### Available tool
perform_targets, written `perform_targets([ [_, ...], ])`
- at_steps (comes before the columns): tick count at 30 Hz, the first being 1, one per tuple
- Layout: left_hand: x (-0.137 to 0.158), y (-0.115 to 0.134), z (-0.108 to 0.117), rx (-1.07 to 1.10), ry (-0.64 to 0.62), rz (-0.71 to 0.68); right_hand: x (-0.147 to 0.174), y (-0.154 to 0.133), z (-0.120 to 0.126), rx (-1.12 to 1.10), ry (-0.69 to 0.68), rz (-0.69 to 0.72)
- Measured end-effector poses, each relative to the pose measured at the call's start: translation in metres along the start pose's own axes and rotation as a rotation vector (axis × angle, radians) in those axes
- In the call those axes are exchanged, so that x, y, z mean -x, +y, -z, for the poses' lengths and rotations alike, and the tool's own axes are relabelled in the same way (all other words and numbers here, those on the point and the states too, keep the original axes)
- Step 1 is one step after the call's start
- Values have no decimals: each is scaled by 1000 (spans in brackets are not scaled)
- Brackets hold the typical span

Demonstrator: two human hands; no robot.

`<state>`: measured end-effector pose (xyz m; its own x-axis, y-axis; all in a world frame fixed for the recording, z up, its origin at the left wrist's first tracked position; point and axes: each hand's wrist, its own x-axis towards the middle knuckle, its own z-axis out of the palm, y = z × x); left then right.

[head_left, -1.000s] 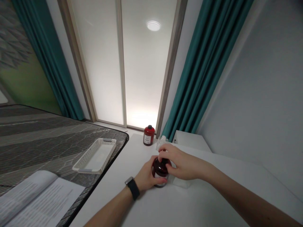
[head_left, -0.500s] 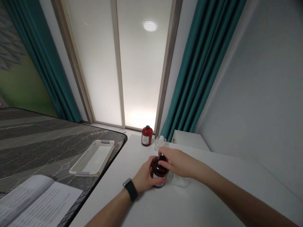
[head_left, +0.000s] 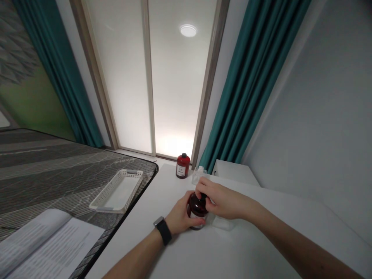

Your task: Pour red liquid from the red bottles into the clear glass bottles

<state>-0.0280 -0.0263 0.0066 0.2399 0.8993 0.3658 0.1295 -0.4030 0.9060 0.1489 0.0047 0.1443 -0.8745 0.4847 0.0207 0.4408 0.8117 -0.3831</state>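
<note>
My left hand (head_left: 183,215), with a dark watch on its wrist, is wrapped round the body of a dark brown-red bottle (head_left: 197,207) standing on the white table (head_left: 186,254). The fingers of my right hand (head_left: 215,197) close round the black cap (head_left: 203,196) on top of that bottle, largely covering it. Just right of the bottle, beneath my right hand, lies a clear see-through item (head_left: 223,223), its kind hard to make out. A clear bottle (head_left: 198,175) stands behind my right hand, partly hidden by it.
Toward the table's far end stands a red bottle (head_left: 183,166) with a black cap and white label. On the dark patterned surface to the left are a white perforated basket (head_left: 119,190) and an open book (head_left: 55,242). A white cabinet (head_left: 236,172) stands beyond the table.
The fingers of my right hand have shifted round the black cap. My left hand keeps its hold on the bottle. The whole view has swung slightly.
</note>
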Motion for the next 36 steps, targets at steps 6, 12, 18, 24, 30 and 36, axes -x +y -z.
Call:
perform_targets([
  [6,0,-1,0,35,-7,-13,-2,0,0,-38,27,35],
  [12,0,-1,0,6,-6,37,2,-1,2,-121,96,82],
  [18,-1,-2,0,21,-15,19,5,11,-6,-294,189,-31],
  [24,-1,2,0,17,-5,18,7,24,-16,-676,356,-161],
  [30,0,2,-1,43,-8,22,15,27,-26,-958,467,-265],
  [36,0,2,-1,-4,-16,44,50,49,-49,-916,790,-395],
])
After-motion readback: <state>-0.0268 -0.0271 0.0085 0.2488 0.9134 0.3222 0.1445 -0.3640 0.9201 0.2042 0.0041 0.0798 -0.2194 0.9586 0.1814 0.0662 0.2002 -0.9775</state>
